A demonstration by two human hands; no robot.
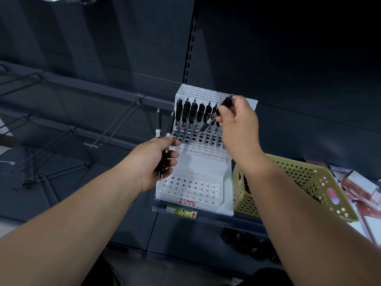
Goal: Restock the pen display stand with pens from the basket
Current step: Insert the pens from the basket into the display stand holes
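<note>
Item: basket (299,174), beige perforated plastic; my right arm hides its contents. Right grip (239,120) pinches blurred black pen (226,101); left grip (152,162) curled round pen bundle (164,159). Stand (198,162): white, hole-punched.

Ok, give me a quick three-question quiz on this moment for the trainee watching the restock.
1. True or false: the left hand is empty.
2. Multiple choice: the basket stands A) left of the display stand, B) right of it, C) on top of it.
3. Fill in: the right hand pinches one ___ at the right end of the row of standing pens.
Key: 1 false, it grips a bundle of pens; 2 B; 3 pen.
</note>
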